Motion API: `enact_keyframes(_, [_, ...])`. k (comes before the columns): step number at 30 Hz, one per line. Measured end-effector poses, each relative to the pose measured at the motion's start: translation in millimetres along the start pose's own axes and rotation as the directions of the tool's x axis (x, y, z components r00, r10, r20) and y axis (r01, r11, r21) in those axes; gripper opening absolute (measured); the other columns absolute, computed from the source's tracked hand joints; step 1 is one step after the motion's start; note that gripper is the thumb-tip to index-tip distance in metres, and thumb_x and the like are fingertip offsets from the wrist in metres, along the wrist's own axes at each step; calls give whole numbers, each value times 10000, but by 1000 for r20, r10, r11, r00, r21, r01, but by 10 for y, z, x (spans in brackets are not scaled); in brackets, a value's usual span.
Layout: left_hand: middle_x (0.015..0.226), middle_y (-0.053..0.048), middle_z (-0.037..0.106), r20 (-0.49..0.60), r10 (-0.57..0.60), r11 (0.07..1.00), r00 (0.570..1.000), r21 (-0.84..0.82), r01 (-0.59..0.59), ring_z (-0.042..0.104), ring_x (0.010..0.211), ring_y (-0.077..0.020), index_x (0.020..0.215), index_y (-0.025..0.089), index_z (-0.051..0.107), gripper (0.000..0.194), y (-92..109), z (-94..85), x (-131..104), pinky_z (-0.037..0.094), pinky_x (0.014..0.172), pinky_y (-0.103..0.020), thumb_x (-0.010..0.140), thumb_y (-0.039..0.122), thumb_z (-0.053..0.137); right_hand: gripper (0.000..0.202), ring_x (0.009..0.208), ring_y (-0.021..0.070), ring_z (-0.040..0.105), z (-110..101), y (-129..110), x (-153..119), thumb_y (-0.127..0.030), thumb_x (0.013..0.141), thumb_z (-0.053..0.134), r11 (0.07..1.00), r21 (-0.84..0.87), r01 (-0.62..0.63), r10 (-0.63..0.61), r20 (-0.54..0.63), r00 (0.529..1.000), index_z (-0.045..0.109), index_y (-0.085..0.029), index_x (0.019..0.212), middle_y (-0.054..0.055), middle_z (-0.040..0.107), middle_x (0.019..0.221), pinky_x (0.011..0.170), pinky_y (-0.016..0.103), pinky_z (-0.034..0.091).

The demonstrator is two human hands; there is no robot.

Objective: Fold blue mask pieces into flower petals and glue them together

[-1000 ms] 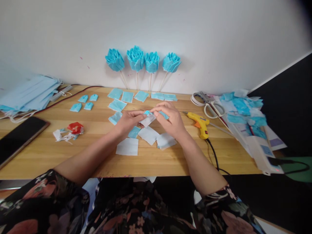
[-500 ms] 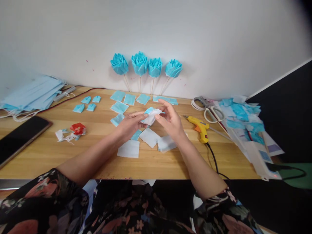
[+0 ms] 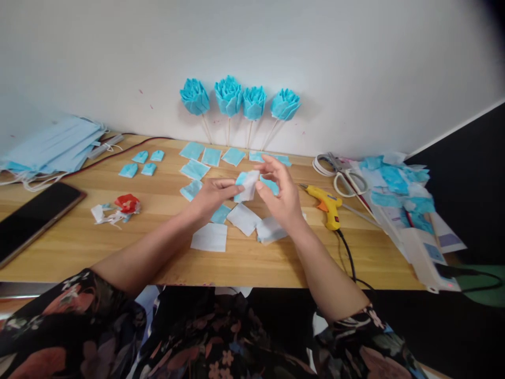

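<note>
Between my hands, above the table, is a small folded piece of blue and white mask fabric [image 3: 248, 186]. My left hand [image 3: 213, 199] pinches its left side between thumb and fingers. My right hand [image 3: 282, 197] is at its right edge with thumb and fingers apart; whether the thumb touches the fabric I cannot tell. Below lie several cut fabric pieces, among them a white rectangle [image 3: 209, 237] and a pale square [image 3: 243, 219]. Further back are blue squares [image 3: 194, 169]. Folded blue petals [image 3: 128, 170] lie to the left.
Blue fabric flowers [image 3: 229, 96] on thin sticks lean against the wall. A yellow glue gun [image 3: 325, 204], scissors [image 3: 350, 182] and fabric scraps [image 3: 394, 179] are on the right. On the left are masks [image 3: 55, 145], a phone [image 3: 37, 221] and a red crumpled piece [image 3: 127, 203].
The fabric piece has turned more upright, its white fold facing me. My right thumb and fingers have spread away from it, while my left hand keeps its pinch. The view has shifted slightly.
</note>
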State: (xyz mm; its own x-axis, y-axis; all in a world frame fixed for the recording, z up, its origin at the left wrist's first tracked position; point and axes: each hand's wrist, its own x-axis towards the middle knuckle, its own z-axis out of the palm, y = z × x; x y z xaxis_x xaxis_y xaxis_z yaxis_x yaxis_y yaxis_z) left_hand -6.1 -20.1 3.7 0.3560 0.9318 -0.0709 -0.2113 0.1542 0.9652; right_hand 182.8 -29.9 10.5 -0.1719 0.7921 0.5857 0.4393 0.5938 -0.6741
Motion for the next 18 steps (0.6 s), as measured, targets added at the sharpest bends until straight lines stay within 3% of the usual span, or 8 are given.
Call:
enact_keyframes(3, [751,-34,675,-45,-14,974,999,-227,3,610,759,-154,714,149,727,165,-5,-13,45,489,753,-319,784,288,781,516,1253,284,577,-30,-30,11,-170,900,555,972,-142,187,-189,-1,982,493,-331,1387,80,637,1327,1060,552,470])
enact_keyframes(6, [792,-34,689,-32,-45,926,998,-375,30,622,780,-149,762,154,737,130,11,-17,69,505,795,-331,755,260,813,543,1300,310,545,-28,-21,28,-121,868,550,923,-236,305,-297,69,952,497,-352,1357,68,608,1357,1098,601,413])
enact_keyframes(11, [874,-46,713,8,-82,901,997,-427,77,630,832,-152,828,162,757,151,23,3,48,504,833,-335,762,280,824,463,1342,311,500,12,47,41,-131,867,609,902,-275,332,-312,116,943,538,-376,1253,40,578,1382,1115,604,393])
enact_keyframes(18, [831,-40,686,30,-80,905,996,-416,85,614,821,-150,794,165,758,151,3,50,13,488,790,-309,774,300,822,300,1296,287,522,34,91,46,-131,890,617,873,-320,369,-355,105,929,625,-346,1099,16,611,1317,1079,559,427])
